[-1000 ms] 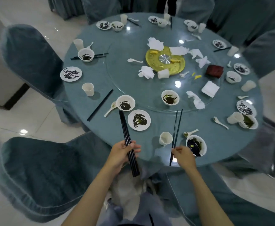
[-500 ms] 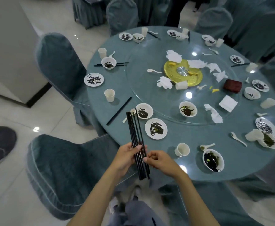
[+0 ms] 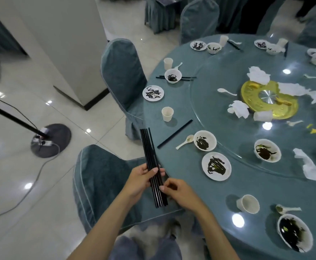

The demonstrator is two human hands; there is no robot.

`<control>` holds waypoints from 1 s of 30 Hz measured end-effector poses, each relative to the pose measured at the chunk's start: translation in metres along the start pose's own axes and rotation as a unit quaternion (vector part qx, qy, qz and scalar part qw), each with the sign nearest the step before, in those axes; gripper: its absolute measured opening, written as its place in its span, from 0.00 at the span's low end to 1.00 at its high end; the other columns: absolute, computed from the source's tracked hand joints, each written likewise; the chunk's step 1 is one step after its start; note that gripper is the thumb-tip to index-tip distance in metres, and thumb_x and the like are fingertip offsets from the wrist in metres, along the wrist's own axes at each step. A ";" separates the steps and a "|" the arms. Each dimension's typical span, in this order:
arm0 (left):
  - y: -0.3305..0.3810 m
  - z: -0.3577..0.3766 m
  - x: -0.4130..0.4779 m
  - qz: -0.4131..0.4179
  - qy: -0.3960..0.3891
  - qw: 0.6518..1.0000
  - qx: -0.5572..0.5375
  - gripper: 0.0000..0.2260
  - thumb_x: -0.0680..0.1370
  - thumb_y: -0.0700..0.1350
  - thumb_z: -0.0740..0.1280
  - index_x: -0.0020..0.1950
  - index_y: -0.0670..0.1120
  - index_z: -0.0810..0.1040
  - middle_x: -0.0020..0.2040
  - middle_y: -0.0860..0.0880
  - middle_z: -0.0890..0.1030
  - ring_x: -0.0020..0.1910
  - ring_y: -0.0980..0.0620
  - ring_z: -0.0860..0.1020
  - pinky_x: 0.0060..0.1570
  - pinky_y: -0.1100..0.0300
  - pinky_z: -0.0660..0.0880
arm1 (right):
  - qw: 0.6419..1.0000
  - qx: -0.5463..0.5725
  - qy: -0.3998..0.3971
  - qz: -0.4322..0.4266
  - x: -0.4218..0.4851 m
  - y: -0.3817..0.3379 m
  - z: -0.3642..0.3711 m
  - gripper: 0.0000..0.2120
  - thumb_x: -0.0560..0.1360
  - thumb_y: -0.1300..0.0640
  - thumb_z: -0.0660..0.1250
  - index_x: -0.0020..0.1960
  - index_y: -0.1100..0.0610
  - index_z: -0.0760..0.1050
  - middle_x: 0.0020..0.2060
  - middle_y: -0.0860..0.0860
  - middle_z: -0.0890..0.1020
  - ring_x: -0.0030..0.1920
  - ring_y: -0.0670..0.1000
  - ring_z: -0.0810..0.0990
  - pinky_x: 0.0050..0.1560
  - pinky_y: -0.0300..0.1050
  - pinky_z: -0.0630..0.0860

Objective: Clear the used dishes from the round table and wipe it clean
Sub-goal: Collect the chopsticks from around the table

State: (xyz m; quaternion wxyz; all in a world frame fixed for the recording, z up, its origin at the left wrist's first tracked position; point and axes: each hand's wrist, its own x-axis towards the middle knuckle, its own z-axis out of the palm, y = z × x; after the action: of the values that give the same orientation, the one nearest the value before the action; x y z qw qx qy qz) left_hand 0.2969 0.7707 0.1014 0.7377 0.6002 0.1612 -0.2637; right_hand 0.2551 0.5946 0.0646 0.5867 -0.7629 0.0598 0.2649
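Clasping the chopstick bundle (image 3: pixel 150 156), left grip (image 3: pixel 140 182) and right grip (image 3: pixel 179 192) face loose chopsticks (image 3: pixel 175 134) lying slantwise ahead, nearer the right.

table (image 3: pixel 262 188) cut off right, far dishes (image 3: pixel 273 48) blurred

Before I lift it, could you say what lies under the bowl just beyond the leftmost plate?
Black chopsticks stick out either side of the bowl; their middle stretch is covered.

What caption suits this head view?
Left hand and right hand hold a bundle of black chopsticks beside the round table, dirty bowls, plates and cups uncleared.
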 end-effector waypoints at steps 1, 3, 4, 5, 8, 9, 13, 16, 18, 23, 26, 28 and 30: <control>0.004 -0.004 0.000 0.004 -0.001 1.000 -0.003 0.09 0.83 0.36 0.66 0.62 0.36 0.79 0.56 0.40 0.86 0.57 0.43 0.85 0.47 0.55 0.83 | 1.000 0.008 0.000 0.004 0.002 -0.005 0.003 0.09 0.79 0.55 0.72 0.41 0.52 0.78 0.31 0.44 0.79 0.35 0.44 0.77 0.41 0.44 0.77; 0.011 -0.014 0.002 0.009 -0.008 1.000 -0.002 0.09 0.83 0.36 0.65 0.62 0.36 0.78 0.56 0.40 0.86 0.57 0.44 0.85 0.46 0.56 0.83 | 1.000 0.021 0.001 0.013 0.008 -0.014 0.010 0.08 0.80 0.57 0.72 0.42 0.54 0.79 0.28 0.43 0.79 0.32 0.41 0.76 0.39 0.40 0.76; 0.014 -0.020 0.004 0.011 -0.012 1.000 -0.001 0.09 0.83 0.36 0.66 0.63 0.36 0.78 0.56 0.40 0.86 0.57 0.43 0.85 0.48 0.55 0.83 | 0.999 0.026 0.001 0.018 0.012 -0.019 0.014 0.07 0.79 0.58 0.72 0.42 0.56 0.79 0.27 0.43 0.79 0.30 0.39 0.75 0.37 0.37 0.74; 0.016 -0.027 0.006 0.012 -0.017 1.000 0.001 0.10 0.83 0.37 0.66 0.63 0.37 0.78 0.56 0.40 0.86 0.57 0.43 0.85 0.49 0.54 0.84 | 0.999 0.031 0.004 0.023 0.015 -0.024 0.017 0.06 0.79 0.58 0.72 0.44 0.58 0.80 0.27 0.43 0.80 0.29 0.38 0.76 0.37 0.34 0.73; 0.023 -0.054 0.018 0.010 -0.029 1.000 -0.004 0.10 0.83 0.37 0.65 0.63 0.36 0.78 0.57 0.40 0.86 0.57 0.44 0.85 0.51 0.52 0.84 | 0.998 0.055 0.009 0.031 0.028 -0.037 0.033 0.05 0.78 0.58 0.74 0.46 0.61 0.83 0.33 0.48 0.86 0.35 0.43 0.82 0.40 0.37 0.77; 0.026 -0.065 0.024 0.009 -0.035 0.999 -0.008 0.10 0.83 0.36 0.65 0.63 0.36 0.78 0.57 0.39 0.86 0.57 0.44 0.85 0.51 0.52 0.84 | 0.997 0.063 0.019 0.034 0.032 -0.041 0.042 0.06 0.77 0.59 0.75 0.48 0.63 0.84 0.36 0.51 0.87 0.36 0.45 0.84 0.40 0.38 0.78; 0.043 -0.114 0.050 -0.001 -0.066 0.998 -0.022 0.10 0.83 0.36 0.64 0.63 0.36 0.78 0.57 0.40 0.86 0.59 0.43 0.84 0.51 0.55 0.83 | 0.993 0.094 0.053 0.052 0.061 -0.064 0.083 0.10 0.75 0.62 0.76 0.52 0.67 0.83 0.40 0.58 0.87 0.39 0.49 0.86 0.40 0.41 0.80; 0.065 -0.156 0.070 -0.011 -0.099 0.995 -0.025 0.10 0.83 0.35 0.65 0.63 0.36 0.78 0.57 0.39 0.85 0.57 0.44 0.85 0.54 0.55 0.83 | 0.988 0.114 0.092 0.058 0.088 -0.091 0.118 0.10 0.75 0.63 0.76 0.53 0.68 0.83 0.39 0.58 0.87 0.38 0.49 0.86 0.38 0.39 0.80; 0.082 -0.181 0.078 -0.013 -0.112 0.993 -0.017 0.10 0.81 0.35 0.67 0.63 0.36 0.78 0.56 0.39 0.86 0.55 0.45 0.85 0.51 0.56 0.84 | 0.984 0.125 0.106 0.063 0.102 -0.110 0.139 0.10 0.75 0.63 0.76 0.53 0.69 0.82 0.39 0.58 0.87 0.36 0.48 0.85 0.36 0.38 0.79; 0.114 -0.221 0.089 -0.012 -0.126 0.992 -0.002 0.12 0.79 0.34 0.71 0.61 0.34 0.79 0.52 0.38 0.87 0.50 0.45 0.87 0.48 0.56 0.84 | 0.980 0.128 0.140 0.060 0.123 -0.143 0.175 0.09 0.76 0.60 0.76 0.52 0.65 0.83 0.42 0.60 0.88 0.40 0.52 0.87 0.40 0.42 0.81; 0.126 -0.235 0.097 -0.010 -0.136 0.991 -0.001 0.11 0.79 0.34 0.71 0.61 0.36 0.79 0.52 0.38 0.87 0.51 0.43 0.86 0.54 0.52 0.84 | 0.970 0.153 0.185 0.044 0.127 -0.145 0.184 0.13 0.78 0.54 0.74 0.49 0.66 0.83 0.42 0.61 0.87 0.42 0.56 0.87 0.44 0.46 0.83; 0.132 -0.239 0.104 -0.010 -0.133 0.991 0.005 0.11 0.79 0.34 0.71 0.61 0.36 0.78 0.53 0.38 0.87 0.52 0.43 0.86 0.51 0.53 0.84 | 0.958 0.166 0.230 0.053 0.129 -0.137 0.184 0.13 0.80 0.55 0.71 0.49 0.66 0.82 0.42 0.60 0.87 0.40 0.54 0.86 0.44 0.45 0.83; 0.137 -0.240 0.110 -0.013 -0.128 0.992 0.011 0.11 0.79 0.34 0.71 0.61 0.36 0.78 0.53 0.38 0.86 0.51 0.44 0.87 0.47 0.57 0.83 | 0.947 0.144 0.279 0.072 0.133 -0.119 0.177 0.09 0.81 0.57 0.70 0.48 0.63 0.82 0.41 0.57 0.88 0.39 0.52 0.86 0.44 0.43 0.82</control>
State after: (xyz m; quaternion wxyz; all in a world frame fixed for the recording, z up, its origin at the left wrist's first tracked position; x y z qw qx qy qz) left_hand 0.4842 1.0015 0.0953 0.7422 0.5674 0.0702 -0.3497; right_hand 0.3572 0.8239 0.0741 0.6297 -0.7070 0.3136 0.0722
